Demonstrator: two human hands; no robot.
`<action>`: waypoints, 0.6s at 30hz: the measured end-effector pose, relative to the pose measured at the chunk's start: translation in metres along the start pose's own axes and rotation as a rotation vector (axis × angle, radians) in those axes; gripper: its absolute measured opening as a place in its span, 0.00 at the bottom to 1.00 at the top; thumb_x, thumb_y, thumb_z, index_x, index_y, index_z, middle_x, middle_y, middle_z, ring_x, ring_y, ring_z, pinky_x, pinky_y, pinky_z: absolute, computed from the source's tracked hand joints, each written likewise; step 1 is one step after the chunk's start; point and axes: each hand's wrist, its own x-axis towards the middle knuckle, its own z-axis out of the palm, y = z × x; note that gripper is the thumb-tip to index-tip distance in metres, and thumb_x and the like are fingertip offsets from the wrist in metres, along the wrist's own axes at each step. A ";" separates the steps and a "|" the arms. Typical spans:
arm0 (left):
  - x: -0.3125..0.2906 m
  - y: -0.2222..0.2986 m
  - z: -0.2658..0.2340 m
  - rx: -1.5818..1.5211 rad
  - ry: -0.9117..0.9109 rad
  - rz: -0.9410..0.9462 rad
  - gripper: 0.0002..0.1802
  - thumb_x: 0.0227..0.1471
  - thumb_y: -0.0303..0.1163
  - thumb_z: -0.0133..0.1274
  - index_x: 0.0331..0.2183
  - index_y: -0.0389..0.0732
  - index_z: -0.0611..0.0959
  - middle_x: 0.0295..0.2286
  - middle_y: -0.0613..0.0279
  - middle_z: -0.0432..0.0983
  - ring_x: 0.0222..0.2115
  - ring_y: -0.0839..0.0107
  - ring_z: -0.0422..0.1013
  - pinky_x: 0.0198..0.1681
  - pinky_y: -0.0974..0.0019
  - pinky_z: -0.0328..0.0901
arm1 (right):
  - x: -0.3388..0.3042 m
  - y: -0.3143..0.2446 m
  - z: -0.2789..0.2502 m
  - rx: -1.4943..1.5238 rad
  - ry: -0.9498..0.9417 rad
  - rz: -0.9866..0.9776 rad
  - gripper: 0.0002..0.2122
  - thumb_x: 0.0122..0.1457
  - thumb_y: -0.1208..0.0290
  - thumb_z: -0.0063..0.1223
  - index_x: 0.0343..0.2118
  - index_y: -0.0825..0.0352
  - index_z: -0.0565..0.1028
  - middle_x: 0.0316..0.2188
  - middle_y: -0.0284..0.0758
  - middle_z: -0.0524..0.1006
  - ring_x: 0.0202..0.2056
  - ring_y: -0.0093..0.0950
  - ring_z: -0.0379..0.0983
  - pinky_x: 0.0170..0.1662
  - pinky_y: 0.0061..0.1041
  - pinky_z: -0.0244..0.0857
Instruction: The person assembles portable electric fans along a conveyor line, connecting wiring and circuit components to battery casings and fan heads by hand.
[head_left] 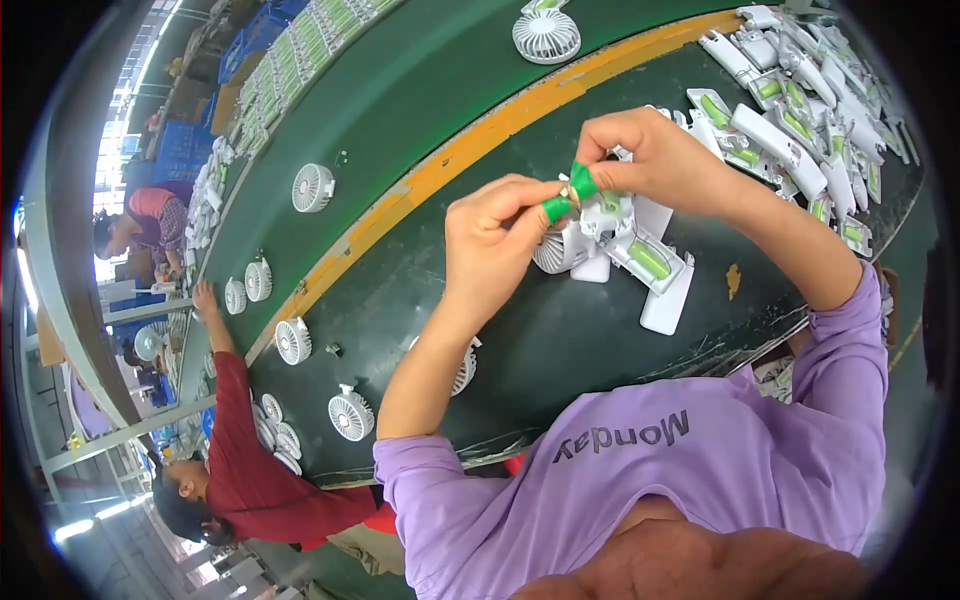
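Observation:
My left hand (pixel 492 235) and my right hand (pixel 655 160) meet over the dark green bench, both with fingers pinched together. Green wrapping covers the thumb tips. A tiny part between the fingertips is too small and covered to name. Just beneath lies a white fan head (pixel 549 254), partly hidden by my left hand. Beside it sits an opened white handle shell (pixel 676 272) with a green cylindrical battery (pixel 650 260) inside and thin wires showing. A white cover piece (pixel 664 308) extends out under the shell.
A heap of white handle shells (pixel 800 130) fills the bench's right side. White fan heads (pixel 351 414) lie at the left. Beyond a worn yellow strip (pixel 440 170), a green conveyor (pixel 400 110) carries more fan heads (pixel 313 188). A co-worker in a red sleeve (pixel 232 400) reaches over at left.

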 end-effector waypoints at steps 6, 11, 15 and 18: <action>0.061 -0.012 -0.023 -0.301 0.245 -0.167 0.08 0.51 0.22 0.50 0.35 0.29 0.78 0.26 0.56 0.77 0.26 0.72 0.75 0.31 0.73 0.70 | 0.024 0.010 -0.018 -0.097 0.321 -0.243 0.11 0.55 0.73 0.49 0.40 0.71 0.72 0.30 0.31 0.73 0.30 0.18 0.68 0.34 0.20 0.63; 0.108 -0.040 -0.043 -0.204 0.341 0.093 0.13 0.51 0.23 0.51 0.40 0.30 0.76 0.33 0.55 0.76 0.29 0.70 0.75 0.35 0.73 0.70 | -0.027 0.012 -0.027 -0.251 -0.093 -0.045 0.13 0.49 0.78 0.53 0.39 0.71 0.70 0.31 0.35 0.71 0.35 0.28 0.69 0.39 0.24 0.63; 0.122 -0.073 -0.067 0.470 0.353 0.244 0.22 0.44 0.25 0.54 0.45 0.33 0.73 0.43 0.46 0.69 0.43 0.58 0.68 0.45 0.62 0.65 | -0.053 0.028 -0.004 -0.235 -0.093 -0.050 0.09 0.48 0.78 0.54 0.34 0.71 0.73 0.29 0.37 0.71 0.36 0.34 0.69 0.37 0.26 0.64; 0.124 -0.116 -0.104 1.128 0.364 0.209 0.30 0.39 0.31 0.59 0.47 0.36 0.70 0.49 0.43 0.62 0.51 0.50 0.59 0.51 0.52 0.58 | -0.054 0.033 -0.002 -0.149 -0.100 -0.028 0.07 0.49 0.79 0.53 0.32 0.71 0.73 0.31 0.36 0.72 0.37 0.31 0.69 0.39 0.25 0.64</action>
